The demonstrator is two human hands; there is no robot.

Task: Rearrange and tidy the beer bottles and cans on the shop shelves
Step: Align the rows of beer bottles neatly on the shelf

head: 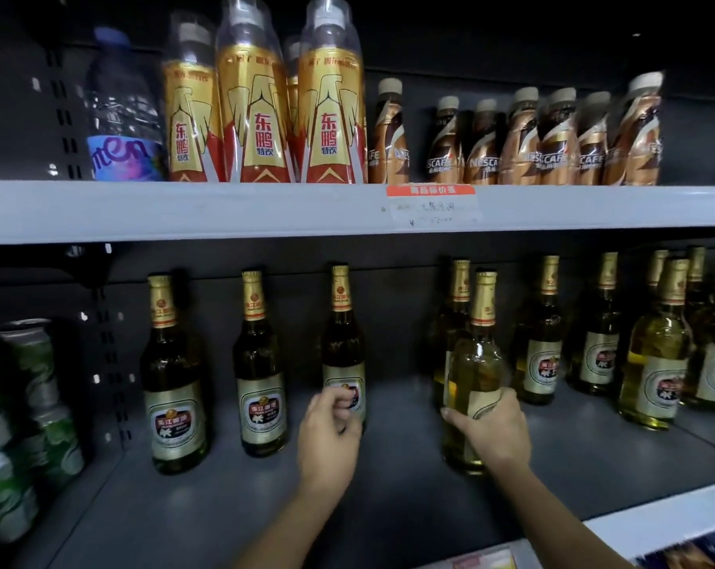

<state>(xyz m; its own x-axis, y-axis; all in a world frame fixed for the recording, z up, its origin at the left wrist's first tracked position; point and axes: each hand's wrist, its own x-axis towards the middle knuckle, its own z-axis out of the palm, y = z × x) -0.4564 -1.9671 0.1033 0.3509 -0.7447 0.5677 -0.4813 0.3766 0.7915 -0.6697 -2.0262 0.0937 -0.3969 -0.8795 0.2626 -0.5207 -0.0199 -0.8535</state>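
The pale beer bottle [473, 375] stands on the lower shelf [388, 486] with my right hand [491, 433] wrapped round its lower body, over the label. It is glass and looks full, so I judge it heavy, rigid, smooth and breakable; low on the body is the sound place to hold, not the foil neck. Directly behind it a second bottle [456, 297] is mostly hidden. My left hand [329, 429] is curled at the label of a dark bottle [342, 342]; I cannot tell whether the fingers actually pinch it or only touch. Further left of that hand stand two more dark bottles [175, 375], then green cans [31, 404] cut off by the edge. Right of my right hand, more bottles [655, 347] crowd together, blurred and overlapping. Above both hands, the upper shelf [224, 211] carries other drinks.
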